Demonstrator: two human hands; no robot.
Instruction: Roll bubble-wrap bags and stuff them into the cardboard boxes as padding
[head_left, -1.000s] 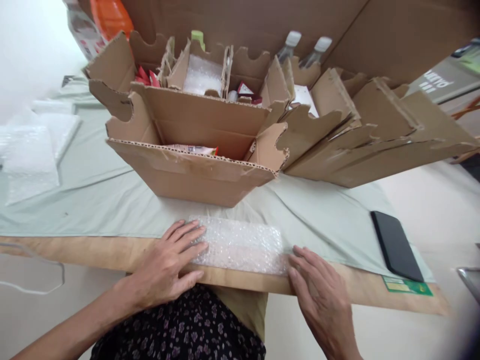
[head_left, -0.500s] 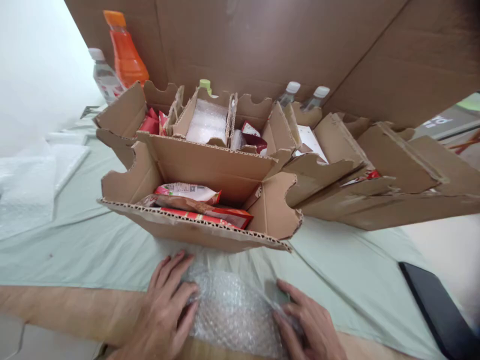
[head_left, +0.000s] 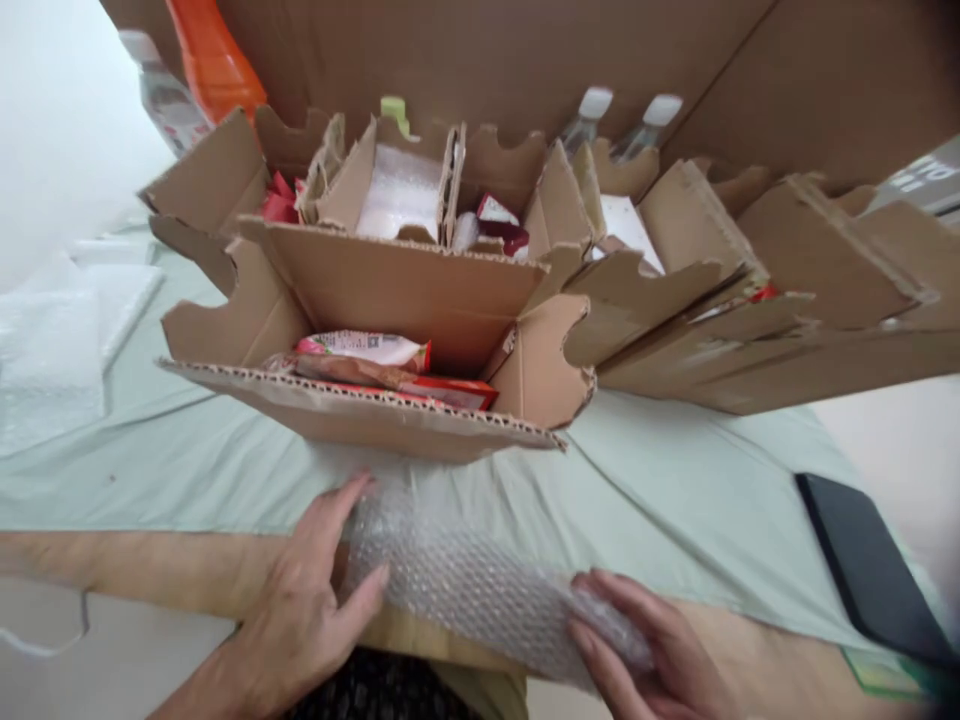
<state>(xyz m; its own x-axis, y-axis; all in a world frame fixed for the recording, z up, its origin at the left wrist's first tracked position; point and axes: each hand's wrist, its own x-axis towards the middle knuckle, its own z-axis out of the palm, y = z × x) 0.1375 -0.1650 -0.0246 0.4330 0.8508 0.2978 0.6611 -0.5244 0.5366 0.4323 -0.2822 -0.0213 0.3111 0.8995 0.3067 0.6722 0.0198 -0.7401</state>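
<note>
A strip of clear bubble wrap [head_left: 465, 580] lies slantwise at the table's front edge, between my two hands. My left hand [head_left: 311, 590] has its left end between thumb and fingers, the thumb on the near side. At the other end, my right hand [head_left: 649, 645] is closed on the wrap, fingers bent over it. Just beyond stands an open cardboard box [head_left: 360, 420] with red and white packets [head_left: 367, 350] in it.
Behind is a row of open cardboard boxes [head_left: 675, 290] with wrapped goods. Several bottles [head_left: 221, 75] stand farther back against a cardboard wall [head_left: 480, 50]. More bubble wrap [head_left: 52, 350] lies at left, a black phone [head_left: 870, 565] at right, on a pale green cloth [head_left: 660, 480].
The bubble wrap's right end has shifted right and down with my right hand, and the strip now slants. My left thumb has spread from the fingers. The view has tilted down slightly.
</note>
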